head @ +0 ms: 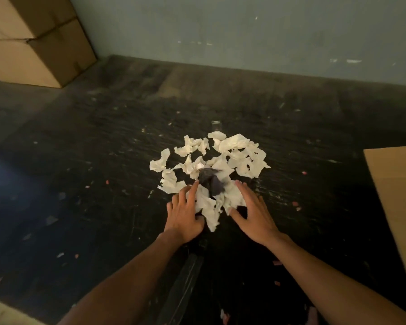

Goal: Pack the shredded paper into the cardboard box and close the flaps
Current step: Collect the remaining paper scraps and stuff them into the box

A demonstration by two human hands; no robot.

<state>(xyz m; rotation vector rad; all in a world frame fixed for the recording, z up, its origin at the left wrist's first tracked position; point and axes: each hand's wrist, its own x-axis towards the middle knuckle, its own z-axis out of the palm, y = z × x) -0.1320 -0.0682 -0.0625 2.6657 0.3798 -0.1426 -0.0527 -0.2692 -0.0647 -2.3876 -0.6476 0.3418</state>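
Observation:
A loose heap of white torn paper [234, 153] lies on the dark floor in the middle of the view, with a dark grey crumpled piece [210, 180] among it. My left hand [185, 214] rests on the near left edge of the heap, fingers spread over paper. My right hand [253, 212] lies flat on the near right edge, fingers apart, thumb under a paper scrap. Neither hand has lifted anything. A brown cardboard box [399, 198] shows at the right edge, only one flat side in view.
Two stacked cardboard boxes [33, 43] stand at the far left against a grey wall [244, 31]. The dark floor [80, 184] is strewn with small paper and pink scraps.

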